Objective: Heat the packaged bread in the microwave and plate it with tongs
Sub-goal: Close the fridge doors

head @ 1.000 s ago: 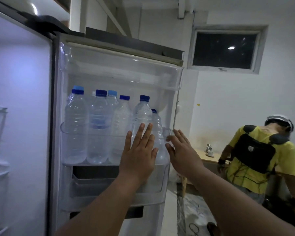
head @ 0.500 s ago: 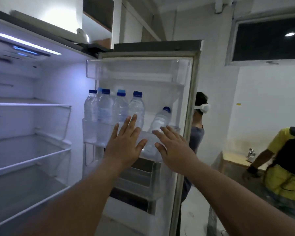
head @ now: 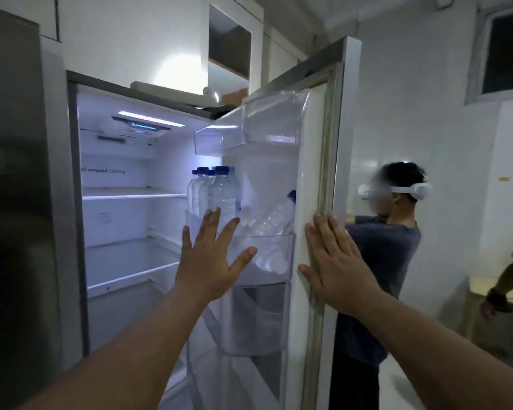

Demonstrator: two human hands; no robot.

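At the open white refrigerator door (head: 314,179), the person is reaching forward with both bare arms. The left hand (head: 211,261) is spreading its fingers (head: 209,224) wide and straight, the palm facing the clear plastic door bin (head: 274,263); whether it is touching the bin cannot be told. The right hand (head: 336,261) is lying flat with straight, close-set fingers against the pale rubber-sealed edge of the door, holding nothing. In the bin, several upright clear plastic water bottles with blue caps (head: 219,193) are standing together, and one more clear bottle (head: 271,217) is leaning tilted just beside them toward the door edge. Above, an empty-looking transparent upper door compartment (head: 249,128) is catching the light. Inside the lit refrigerator cavity, white glass shelves (head: 134,195) are showing. The packaged bread is not showing anywhere in view. Behind the door, another person in a dark blue shirt (head: 379,261) is standing, wearing a white headset (head: 409,189).
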